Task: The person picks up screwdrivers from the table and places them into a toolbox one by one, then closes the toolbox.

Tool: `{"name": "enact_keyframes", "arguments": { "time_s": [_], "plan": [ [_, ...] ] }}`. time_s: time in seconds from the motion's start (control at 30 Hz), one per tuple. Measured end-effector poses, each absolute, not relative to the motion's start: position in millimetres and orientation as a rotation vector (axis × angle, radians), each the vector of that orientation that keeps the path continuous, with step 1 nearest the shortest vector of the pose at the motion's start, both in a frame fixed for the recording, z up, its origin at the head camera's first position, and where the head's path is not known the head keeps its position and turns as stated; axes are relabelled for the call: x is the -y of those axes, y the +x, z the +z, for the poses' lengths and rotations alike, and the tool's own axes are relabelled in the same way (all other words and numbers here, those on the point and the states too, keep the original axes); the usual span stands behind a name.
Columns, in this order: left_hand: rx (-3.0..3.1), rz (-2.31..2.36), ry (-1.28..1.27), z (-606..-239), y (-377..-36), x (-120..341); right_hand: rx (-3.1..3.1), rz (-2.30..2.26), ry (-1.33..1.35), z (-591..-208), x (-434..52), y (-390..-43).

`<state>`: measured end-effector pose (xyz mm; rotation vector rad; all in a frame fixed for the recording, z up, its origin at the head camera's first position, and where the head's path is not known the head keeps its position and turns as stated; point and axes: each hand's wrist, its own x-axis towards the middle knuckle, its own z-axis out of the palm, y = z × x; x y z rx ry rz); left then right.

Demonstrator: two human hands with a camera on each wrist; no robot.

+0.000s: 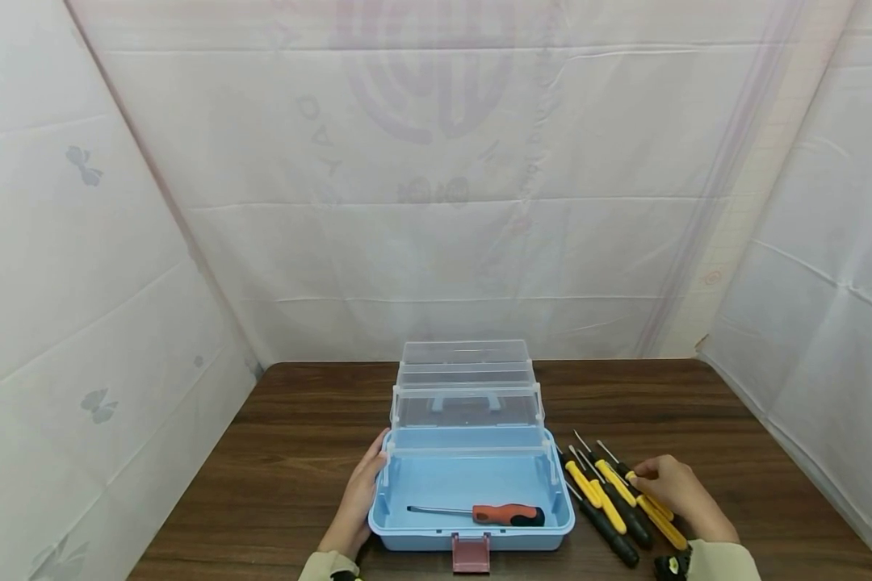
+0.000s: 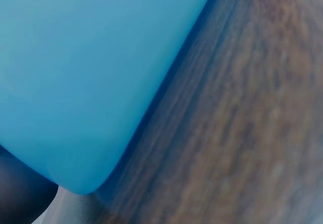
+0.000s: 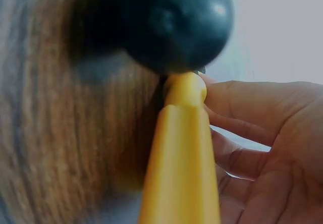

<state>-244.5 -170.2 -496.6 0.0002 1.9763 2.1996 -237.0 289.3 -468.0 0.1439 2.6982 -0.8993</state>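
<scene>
I've the left hand [image 1: 356,502] straight-fingered against the blue box [image 1: 407,543]; right hand [image 1: 677,491] curls at a yellow handle [image 3: 180,168], pinch unclear; I'd lift gently.

Box [image 1: 407,542] was reachable from above at the front; raised clear trays [image 1: 416,410] blocked the rear. Left hand [image 1: 356,496] obstructed its left side, loose screwdrivers [image 1: 614,508] crowded the right. Desk [image 1: 298,428] farther left was passable.

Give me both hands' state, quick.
Left hand: open, against the box's side.
Right hand: at a screwdriver; whether it's gripping cannot be told.
</scene>
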Motion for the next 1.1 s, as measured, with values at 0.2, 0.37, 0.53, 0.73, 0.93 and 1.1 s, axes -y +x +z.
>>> {"name": "enact_keyframes", "arguments": {
  "time_s": [0.2, 0.37, 0.53, 0.73, 0.93, 1.1],
  "plan": [
    [-1.98, 2.2, 0.003, -495.4, -244.0, 169.7, -2.689, -0.89, 0.155, -467.2, -288.0, -238.1],
    [-1.994, 2.195, -0.005, -495.6, -244.6, 169.7, -2.657, -0.903, 0.168, -465.6, -288.6, -239.3],
    [-2.003, 2.185, 0.006, -495.3, -243.2, 169.4, -2.657, -0.891, 0.162, -465.6, -289.2, -239.8],
    [-2.019, 2.173, -0.027, -495.0, -243.7, 168.8, -2.672, -0.87, 0.165, -463.4, -288.3, -239.2],
    [-2.048, 2.15, -0.057, -495.0, -244.0, 170.4, -2.701, -0.878, 0.147, -462.7, -287.7, -236.4],
    [-2.042, 2.146, -0.043, -492.4, -244.4, 172.6, -2.726, -0.865, 0.134, -463.6, -287.8, -235.7]
  ]
}}
